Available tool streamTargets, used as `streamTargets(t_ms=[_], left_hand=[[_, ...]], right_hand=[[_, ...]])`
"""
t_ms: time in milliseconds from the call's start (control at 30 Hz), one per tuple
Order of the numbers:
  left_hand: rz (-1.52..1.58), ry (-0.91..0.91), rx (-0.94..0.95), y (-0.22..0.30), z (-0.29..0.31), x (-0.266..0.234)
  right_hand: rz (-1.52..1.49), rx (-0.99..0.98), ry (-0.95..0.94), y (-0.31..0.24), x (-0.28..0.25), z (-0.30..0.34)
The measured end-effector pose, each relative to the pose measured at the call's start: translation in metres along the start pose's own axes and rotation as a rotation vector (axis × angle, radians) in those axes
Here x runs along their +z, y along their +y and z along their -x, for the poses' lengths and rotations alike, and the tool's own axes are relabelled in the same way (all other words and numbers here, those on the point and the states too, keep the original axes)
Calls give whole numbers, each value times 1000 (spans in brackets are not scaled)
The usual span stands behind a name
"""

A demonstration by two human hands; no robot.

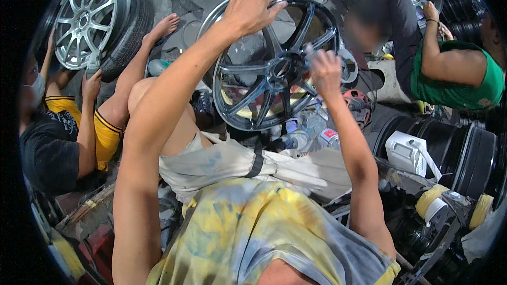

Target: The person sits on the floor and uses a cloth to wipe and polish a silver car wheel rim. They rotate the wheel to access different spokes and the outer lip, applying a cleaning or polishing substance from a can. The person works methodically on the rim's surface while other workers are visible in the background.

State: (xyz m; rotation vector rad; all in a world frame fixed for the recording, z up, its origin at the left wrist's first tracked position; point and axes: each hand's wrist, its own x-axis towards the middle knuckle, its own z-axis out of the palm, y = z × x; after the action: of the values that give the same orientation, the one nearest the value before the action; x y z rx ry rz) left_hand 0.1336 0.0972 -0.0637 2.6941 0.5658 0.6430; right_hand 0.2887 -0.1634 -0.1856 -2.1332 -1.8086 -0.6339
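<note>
A dark multi-spoke alloy wheel rim point(225, 93) stands tilted in front of me, its face toward me. My left hand point(252, 10) is closed over the rim's upper edge. Beside the right-hand spokes, my right hand point(325, 72) is blurred by motion, its fingers curled around a small pale thing I cannot make out. Whether that hand touches the spoke is unclear. A light, paint-stained cloth point(211, 171) covers my lap below the rim.
At left, a person in yellow shorts point(105, 140) works on a silver wheel rim point(84, 19) by a tyre point(127, 37). A person in green point(457, 82) sits at right. Plastic bottles point(328, 138), a white container point(405, 153) and stacked black rims point(449, 140) lie nearer.
</note>
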Motion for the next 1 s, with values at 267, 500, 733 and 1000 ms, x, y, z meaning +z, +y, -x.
streamTargets(t_ms=[267, 500, 733, 1000], left_hand=[[28, -33, -31, 2, 6, -4], [26, -25, -3, 1, 5, -2], [20, -26, -18, 5, 4, 0], [8, 2, 9, -1, 6, 2]], right_hand=[[-9, 58, 48, -19, -4, -1], [-121, -10, 11, -27, -3, 1], [-1, -64, -89, 32, -16, -33], [98, -80, -254, 54, -38, -56]])
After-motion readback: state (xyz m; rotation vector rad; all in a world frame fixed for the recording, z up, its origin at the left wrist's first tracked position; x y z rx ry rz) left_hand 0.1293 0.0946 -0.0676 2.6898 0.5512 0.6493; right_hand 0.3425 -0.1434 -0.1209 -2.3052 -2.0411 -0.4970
